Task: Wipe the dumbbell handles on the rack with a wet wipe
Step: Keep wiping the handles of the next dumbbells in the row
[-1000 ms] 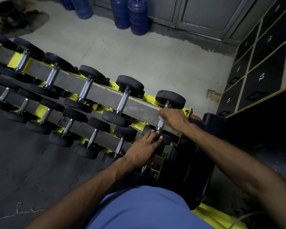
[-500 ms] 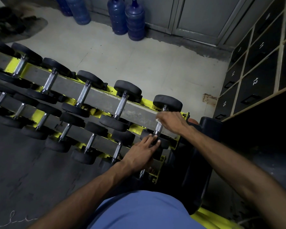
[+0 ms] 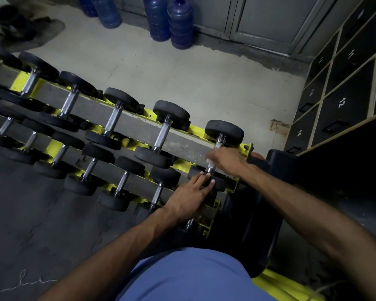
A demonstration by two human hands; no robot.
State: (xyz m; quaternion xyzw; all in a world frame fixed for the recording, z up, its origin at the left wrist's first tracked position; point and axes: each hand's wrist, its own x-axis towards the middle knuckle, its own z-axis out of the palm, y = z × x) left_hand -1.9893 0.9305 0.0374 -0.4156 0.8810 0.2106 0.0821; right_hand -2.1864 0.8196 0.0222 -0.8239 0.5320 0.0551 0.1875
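A yellow and grey dumbbell rack (image 3: pixel 139 124) runs from the upper left to the centre, with two rows of black dumbbells with chrome handles. My right hand (image 3: pixel 227 158) is wrapped round the chrome handle of the rightmost top-row dumbbell (image 3: pixel 224 130), holding a white wet wipe (image 3: pixel 210 162) against it. Only a small edge of the wipe shows under my fingers. My left hand (image 3: pixel 190 197) lies with straight fingers on that dumbbell's near black weight, fingertips close to the handle's lower end.
Blue water jugs (image 3: pixel 178 25) stand against the far wall by grey doors. Numbered dark lockers (image 3: pixel 343 101) line the right side. A black padded bench (image 3: pixel 267 203) sits just right of the rack's end. Pale floor lies behind the rack, dark rubber mat in front.
My right hand has slid down the handle with the wipe, from near the far weight toward the near one. The left hand has kept its place on the near weight.
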